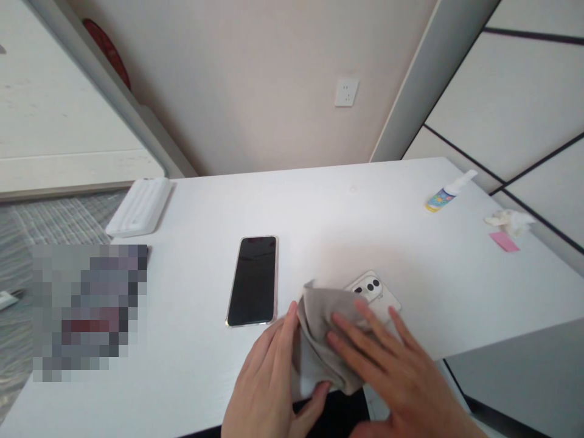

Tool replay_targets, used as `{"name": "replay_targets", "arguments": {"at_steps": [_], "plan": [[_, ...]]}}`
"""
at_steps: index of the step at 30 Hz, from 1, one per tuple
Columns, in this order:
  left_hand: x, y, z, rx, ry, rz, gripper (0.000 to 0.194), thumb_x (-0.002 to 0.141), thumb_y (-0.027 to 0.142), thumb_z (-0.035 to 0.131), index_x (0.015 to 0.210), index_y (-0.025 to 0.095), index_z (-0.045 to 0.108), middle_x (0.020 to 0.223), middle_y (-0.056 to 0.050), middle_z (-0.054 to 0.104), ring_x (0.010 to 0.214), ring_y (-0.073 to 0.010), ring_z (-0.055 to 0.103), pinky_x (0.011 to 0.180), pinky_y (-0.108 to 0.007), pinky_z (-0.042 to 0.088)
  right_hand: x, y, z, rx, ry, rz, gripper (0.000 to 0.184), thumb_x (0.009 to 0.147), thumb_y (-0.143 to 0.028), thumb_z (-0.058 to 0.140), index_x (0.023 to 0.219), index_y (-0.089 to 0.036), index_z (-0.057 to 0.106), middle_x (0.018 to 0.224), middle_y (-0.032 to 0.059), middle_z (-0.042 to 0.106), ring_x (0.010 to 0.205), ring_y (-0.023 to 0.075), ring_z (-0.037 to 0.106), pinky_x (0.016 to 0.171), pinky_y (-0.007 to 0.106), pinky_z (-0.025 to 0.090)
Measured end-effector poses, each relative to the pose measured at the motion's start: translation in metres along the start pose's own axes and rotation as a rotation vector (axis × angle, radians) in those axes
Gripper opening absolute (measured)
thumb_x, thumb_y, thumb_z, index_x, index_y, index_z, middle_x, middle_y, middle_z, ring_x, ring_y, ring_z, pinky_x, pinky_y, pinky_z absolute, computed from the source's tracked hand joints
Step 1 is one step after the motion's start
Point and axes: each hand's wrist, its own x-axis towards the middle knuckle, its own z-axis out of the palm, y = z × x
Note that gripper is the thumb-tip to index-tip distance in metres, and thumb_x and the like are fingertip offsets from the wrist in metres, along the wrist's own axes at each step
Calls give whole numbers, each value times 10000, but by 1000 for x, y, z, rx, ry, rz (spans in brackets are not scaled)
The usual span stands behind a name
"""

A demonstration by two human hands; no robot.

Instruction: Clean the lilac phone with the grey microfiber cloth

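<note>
A white phone (376, 296) lies camera-side up near the front edge of the white table (319, 219), mostly covered by a grey cloth (319, 322). My right hand (392, 371) lies flat on the cloth with its fingers stretched out, pressing it onto the phone. My left hand (269, 383) grips the cloth's left edge between thumb and fingers. A second phone (253, 280) lies screen up, dark, just left of the cloth, touching neither hand.
A small spray bottle (444, 193) lies at the back right. A crumpled tissue (508, 220) and a pink slip (503, 241) sit by the right edge. A white ribbed case (139, 207) rests at the back left. A blurred patch (89, 304) covers the left side.
</note>
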Motion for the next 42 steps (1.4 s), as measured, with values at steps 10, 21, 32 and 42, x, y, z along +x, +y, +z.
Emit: {"name": "replay_targets", "arguments": {"at_steps": [10,21,32,42], "plan": [[-3,-9,5,1,8,30,1067,827,260,745,1691,145,129,1430,-138,688,1237,-309,709,1001,-395,624,2,-3,10,-147,107,-1,690,1043,-681,464,1557,-227,538,1656,1,464,1638,356,119,1332,548,-21],[-1,-6,4,19,20,39,1120,776,248,762,1686,109,125,1355,-160,719,1154,-307,742,927,-386,656,20,-16,13,-91,67,115,881,992,-815,394,1584,-171,490,1684,13,409,1636,377,99,1328,550,-49],[0,1,0,-56,-10,-14,1109,786,235,763,1680,143,113,1393,-135,707,1204,-304,712,979,-396,629,-2,-4,4,-83,82,149,902,1000,-796,398,1544,-89,529,1627,95,494,1622,419,149,1328,601,25],[0,2,-2,-47,-6,-21,1021,790,243,772,1638,122,218,1394,-134,699,1213,-292,700,1009,-391,626,-38,12,8,-32,122,288,798,1057,-657,449,1596,-69,437,1618,121,507,1619,402,189,1326,575,86]]}}
